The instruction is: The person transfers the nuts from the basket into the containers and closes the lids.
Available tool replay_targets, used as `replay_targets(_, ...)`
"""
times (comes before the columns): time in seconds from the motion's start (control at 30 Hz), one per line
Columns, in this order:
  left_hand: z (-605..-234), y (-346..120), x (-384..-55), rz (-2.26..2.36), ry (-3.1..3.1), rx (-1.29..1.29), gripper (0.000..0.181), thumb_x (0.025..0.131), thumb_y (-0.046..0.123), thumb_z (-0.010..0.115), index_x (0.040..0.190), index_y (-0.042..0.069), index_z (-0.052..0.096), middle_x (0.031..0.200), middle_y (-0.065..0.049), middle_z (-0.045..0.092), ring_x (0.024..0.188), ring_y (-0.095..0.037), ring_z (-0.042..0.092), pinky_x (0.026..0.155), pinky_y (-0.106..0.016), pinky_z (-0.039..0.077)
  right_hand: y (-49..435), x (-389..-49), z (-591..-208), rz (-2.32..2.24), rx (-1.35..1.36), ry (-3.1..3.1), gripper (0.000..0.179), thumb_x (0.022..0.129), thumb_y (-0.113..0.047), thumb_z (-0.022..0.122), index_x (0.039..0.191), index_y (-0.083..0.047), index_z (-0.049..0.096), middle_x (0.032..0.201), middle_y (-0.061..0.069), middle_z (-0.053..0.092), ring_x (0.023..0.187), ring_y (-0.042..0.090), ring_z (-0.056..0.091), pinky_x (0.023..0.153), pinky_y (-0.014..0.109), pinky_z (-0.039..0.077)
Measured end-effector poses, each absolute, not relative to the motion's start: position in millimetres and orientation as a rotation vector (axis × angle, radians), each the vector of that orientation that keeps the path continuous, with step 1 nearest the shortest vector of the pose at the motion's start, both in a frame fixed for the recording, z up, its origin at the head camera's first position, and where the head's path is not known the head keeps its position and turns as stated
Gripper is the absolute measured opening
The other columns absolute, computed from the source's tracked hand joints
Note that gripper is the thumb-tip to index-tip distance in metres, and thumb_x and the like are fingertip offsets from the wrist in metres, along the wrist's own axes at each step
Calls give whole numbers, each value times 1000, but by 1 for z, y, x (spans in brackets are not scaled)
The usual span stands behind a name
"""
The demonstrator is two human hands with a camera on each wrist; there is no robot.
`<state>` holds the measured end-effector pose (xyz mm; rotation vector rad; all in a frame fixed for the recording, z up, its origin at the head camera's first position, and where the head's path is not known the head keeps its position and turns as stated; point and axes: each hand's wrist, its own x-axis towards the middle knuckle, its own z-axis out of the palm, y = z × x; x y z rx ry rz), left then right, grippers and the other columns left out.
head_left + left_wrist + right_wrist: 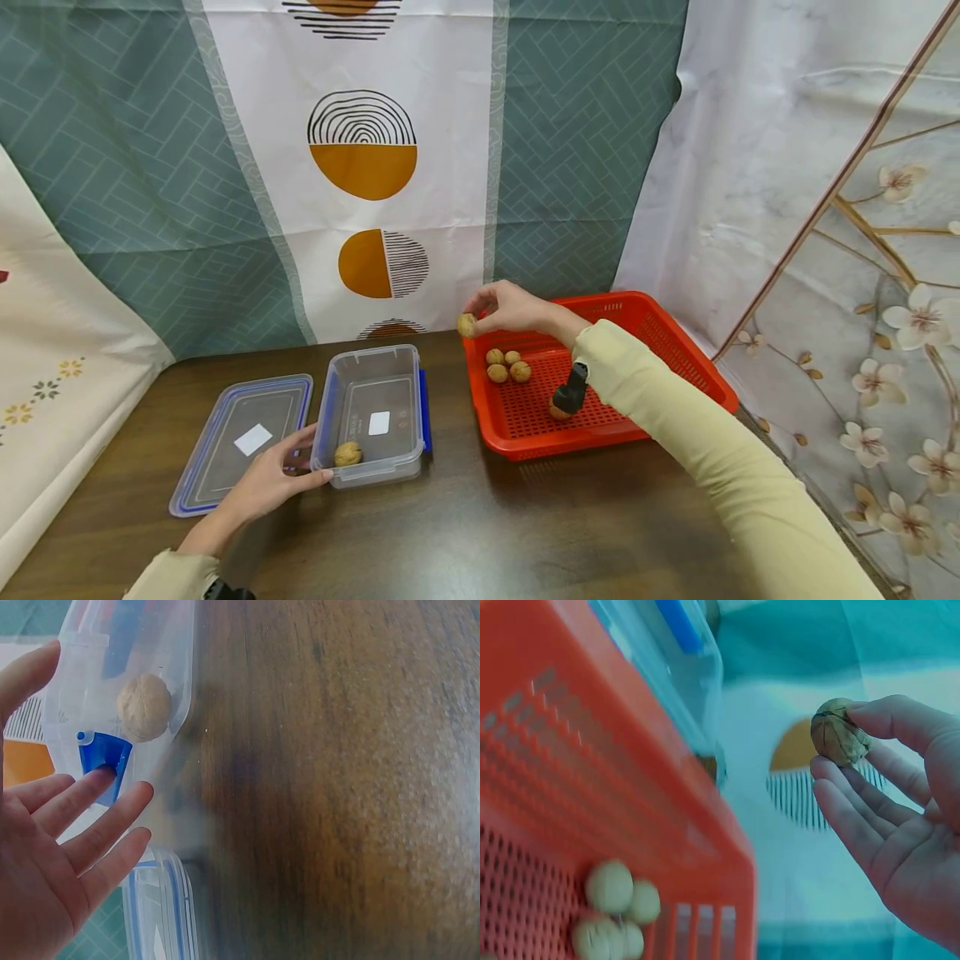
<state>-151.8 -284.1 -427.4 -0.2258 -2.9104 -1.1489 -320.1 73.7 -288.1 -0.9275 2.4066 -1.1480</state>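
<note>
My right hand (513,308) pinches a walnut (467,325) between thumb and fingertips, held up over the left rear rim of the red basket (525,450). Inside that basket lie several more walnuts (497,372), one partly hidden behind the wrist strap. To the left stands a clear plastic container (382,475) without its lid, with a single walnut (348,453) in its front left corner. My left hand (266,479) is at the container's front left side, thumb by the corner. In the left wrist view its fingers are spread, one at a blue clasp (105,754).
The clear lid (217,450) with a blue seal and a white label lies flat left of the container, partly behind my left hand. Another blue clasp (425,408) hangs along the container's right side. Patterned cloth (360,275) hangs behind the wooden table (450,533).
</note>
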Motion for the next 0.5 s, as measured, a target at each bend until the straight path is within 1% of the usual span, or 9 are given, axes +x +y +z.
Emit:
replay_targets(0.2, -426, -285, -153, -1141, -2928, -217, 76, 77, 32, 71, 135, -2, 36, 117, -20, 56, 88, -21, 57, 71, -33, 47, 33, -304, -296, -1137, -1052, 2364, 29, 75, -7, 70, 102, 0, 62, 97, 9, 63, 91, 19, 59, 79, 24, 47)
replay_targets(0.3, -426, -286, -153, -1140, -2933, -217, 76, 77, 32, 71, 135, -2, 36, 117, -21, 56, 89, -21, 58, 71, -31, 47, 11, -294, -301, -1152, -1080, 2335, 29, 75, -5, 70, 102, 1, 62, 96, 10, 64, 89, 17, 60, 78, 21, 47)
replay_targets(0.5, -426, -287, -155, -1157, -2932, -222, 76, 77, 31, 71, 135, -2, 36, 117, -22, 55, 89, -22, 58, 72, -35, 47, -26, -278, -318, -1093, -1103, 2335, 26, 76, -7, 70, 100, -2, 62, 92, 7, 64, 84, 15, 60, 73, 17, 47)
